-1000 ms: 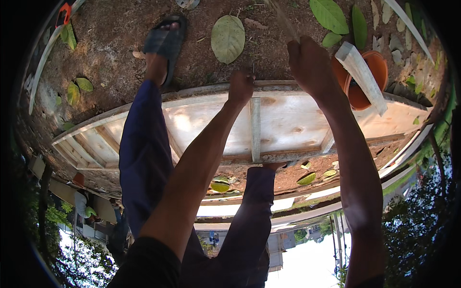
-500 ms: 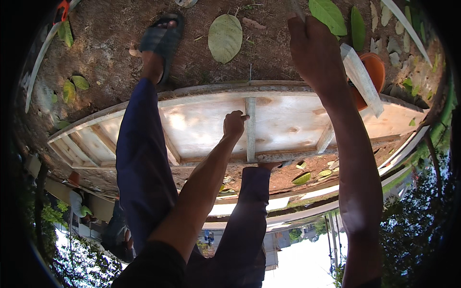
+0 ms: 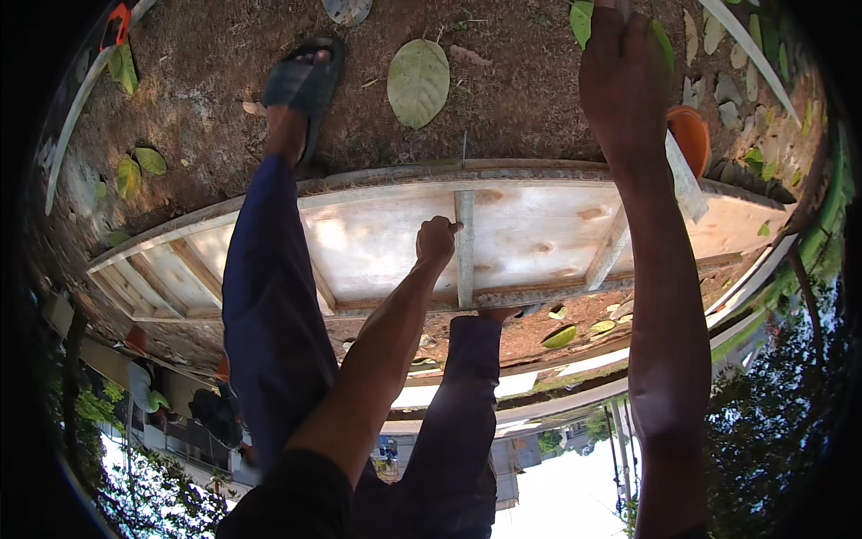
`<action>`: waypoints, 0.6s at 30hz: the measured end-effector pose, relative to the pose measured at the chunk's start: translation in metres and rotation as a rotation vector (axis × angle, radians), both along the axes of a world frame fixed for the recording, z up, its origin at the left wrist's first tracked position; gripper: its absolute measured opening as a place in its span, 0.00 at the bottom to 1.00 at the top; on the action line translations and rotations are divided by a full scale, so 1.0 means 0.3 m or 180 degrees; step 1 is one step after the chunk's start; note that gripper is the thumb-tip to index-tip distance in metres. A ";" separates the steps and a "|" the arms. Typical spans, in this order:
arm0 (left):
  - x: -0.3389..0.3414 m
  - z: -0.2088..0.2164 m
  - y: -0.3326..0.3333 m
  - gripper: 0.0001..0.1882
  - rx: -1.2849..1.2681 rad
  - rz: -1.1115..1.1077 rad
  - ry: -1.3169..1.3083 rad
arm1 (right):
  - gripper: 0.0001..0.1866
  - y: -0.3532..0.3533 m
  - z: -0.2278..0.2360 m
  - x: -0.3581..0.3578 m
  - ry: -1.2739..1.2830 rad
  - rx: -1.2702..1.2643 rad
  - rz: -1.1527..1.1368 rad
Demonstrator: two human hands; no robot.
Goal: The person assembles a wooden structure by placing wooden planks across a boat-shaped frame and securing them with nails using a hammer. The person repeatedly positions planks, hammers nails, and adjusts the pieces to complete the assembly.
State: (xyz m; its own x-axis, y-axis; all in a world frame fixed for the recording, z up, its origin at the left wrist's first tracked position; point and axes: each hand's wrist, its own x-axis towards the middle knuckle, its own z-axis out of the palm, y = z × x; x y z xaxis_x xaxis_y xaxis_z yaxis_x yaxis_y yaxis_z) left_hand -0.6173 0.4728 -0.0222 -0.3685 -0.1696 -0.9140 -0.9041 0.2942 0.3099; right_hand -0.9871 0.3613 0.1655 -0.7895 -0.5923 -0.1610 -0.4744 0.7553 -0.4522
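Note:
A long wooden frame (image 3: 386,187) with pale plywood and several crosspieces lies between my legs. My left hand (image 3: 437,241) is closed in a fist over the panel, its thumb side against the middle crosspiece (image 3: 464,256); whatever its fingers hold is hidden. A thin metal nail (image 3: 465,148) stands upright at the far long edge, in line with that crosspiece. At the upper right my right hand (image 3: 627,76) is raised, its fingers wrapped round a slim handle (image 3: 620,5) whose other end is out of the picture.
An orange bucket (image 3: 690,139) stands by the frame's right end, a loose wooden slat (image 3: 684,180) leaning across it. My sandalled foot (image 3: 305,76) is on the soil beyond the frame. Large leaves (image 3: 418,83) litter the ground. People (image 3: 148,386) are at the lower left.
My right hand has moved up and to the right with the handle. The left hand stays by the middle crosspiece. The view has shifted slightly.

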 end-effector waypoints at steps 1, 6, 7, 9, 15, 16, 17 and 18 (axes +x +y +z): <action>0.016 -0.013 -0.002 0.13 -0.0049 -0.0017 0.0034 | 0.18 -0.011 -0.006 0.026 -0.0040 -0.0099 -0.0266; -0.039 0.015 -0.022 0.14 0.0246 0.0173 -0.0270 | 0.18 0.373 -0.133 0.332 -0.2084 0.2235 0.0629; -0.030 0.025 -0.029 0.14 0.0323 0.0274 -0.0457 | 0.18 0.322 -0.104 0.302 -0.1735 0.1929 0.0745; -0.024 0.013 -0.035 0.15 0.0194 0.0165 -0.0261 | 0.18 0.221 -0.007 0.186 -0.1066 0.1332 0.0945; -0.011 -0.012 -0.019 0.17 0.0069 0.0137 -0.0109 | 0.19 0.027 0.007 0.092 -0.0570 0.0226 -0.0880; -0.001 -0.018 -0.003 0.17 0.0005 0.0077 0.0001 | 0.19 0.098 -0.033 0.198 -0.0711 0.0310 -0.1013; 0.004 -0.001 0.008 0.17 0.0087 -0.0017 -0.0012 | 0.18 0.261 -0.103 0.302 -0.0956 0.0869 -0.0344; 0.004 0.002 0.001 0.16 0.0146 -0.0088 -0.0006 | 0.17 0.351 -0.119 0.367 -0.2060 0.2019 0.0112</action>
